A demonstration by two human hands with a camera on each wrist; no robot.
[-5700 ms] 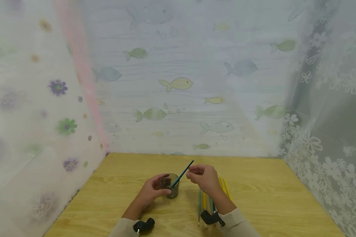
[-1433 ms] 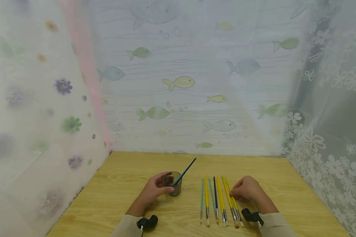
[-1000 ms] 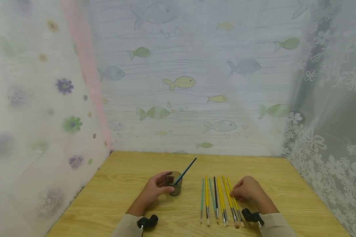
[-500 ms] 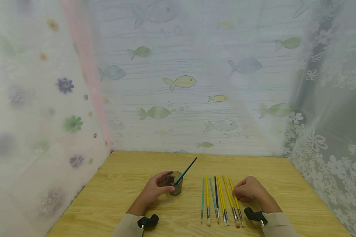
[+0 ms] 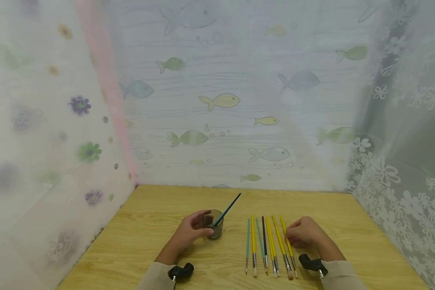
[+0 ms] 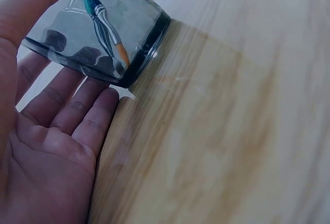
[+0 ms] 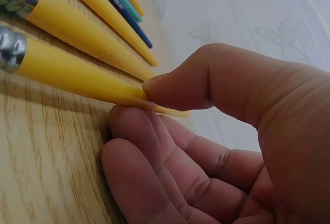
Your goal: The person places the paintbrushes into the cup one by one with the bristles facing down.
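1. Smoked glass [image 5: 218, 233] is stood on the table surface [image 5: 159, 209], slightly left of midway between the side edges, short of the far edge.
2. Glass is gripped by left hand [image 5: 188, 231], thumb on one side, fingers opposite; likely steadied because slanted brushes [image 5: 230, 207] inside could tip it.
3. Handle of the rightmost yellow brush [image 7: 77, 77] is pinched by right hand [image 5: 306, 233], thumb to fingertip; other fingers loosely bent.
4. Remaining brushes [image 5: 253, 239] are rowed, bristles away from far edge, presumably so none cross.
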